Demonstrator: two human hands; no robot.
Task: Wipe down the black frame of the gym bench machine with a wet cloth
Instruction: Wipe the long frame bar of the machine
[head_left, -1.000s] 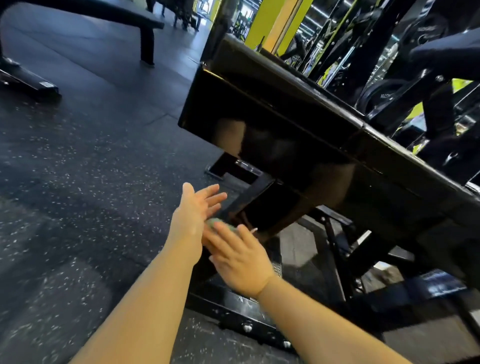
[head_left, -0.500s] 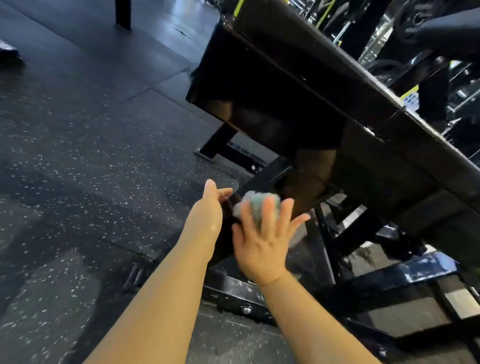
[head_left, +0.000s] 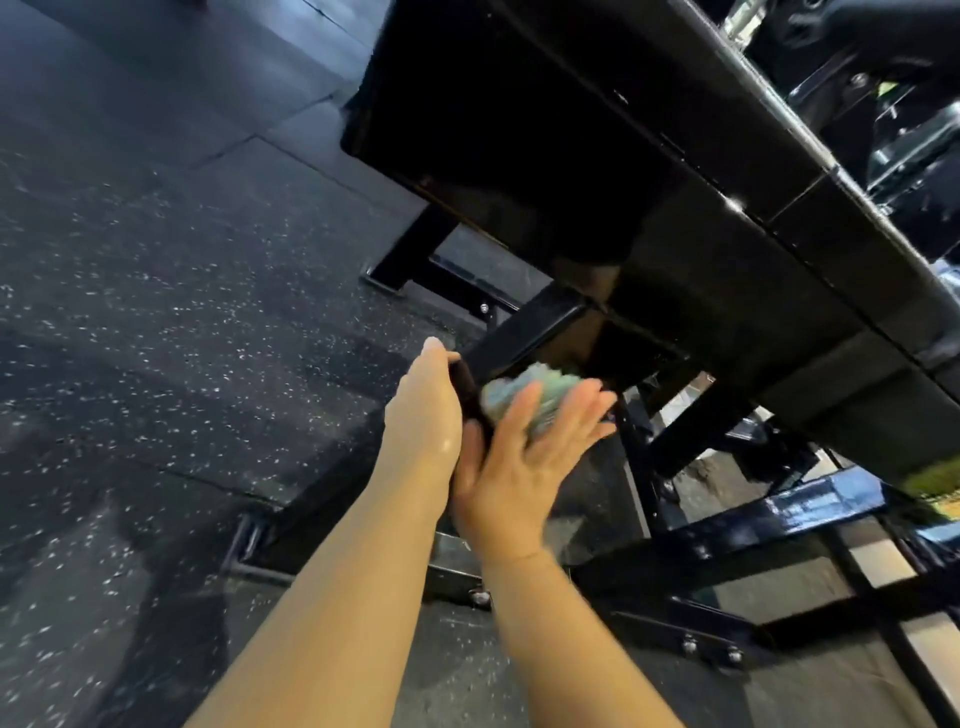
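We are looking down at a dark rubber floor (head_left: 171, 291) speckled with pale flecks, which fills the left half of the view. Above and to the right, the glossy black bench pad (head_left: 597, 171) slopes across the picture from upper left to lower right, its underside facing us. Beneath it runs the black frame (head_left: 524, 332) of the machine: a slanted square beam rises from the floor toward the pad's underside, and lower rails (head_left: 810, 506) with bolted feet spread over the floor to the right. Our two bare forearms reach up from the bottom edge and meet at that slanted beam. Our left hand (head_left: 423, 410) rests against the beam's left side, thumb up along its edge; the fingers lie behind the beam, so we cannot tell whether they curl around it. Our right hand (head_left: 514, 467) sits just beside the left, the two touching near the wrist, its fingers (head_left: 576, 415) spread straight and flat, pressing a bunched pale green cloth (head_left: 524, 389) against the beam's face. The cloth lies between our right palm and the metal, just below where the beam meets the pad, and it looks slightly blurred.
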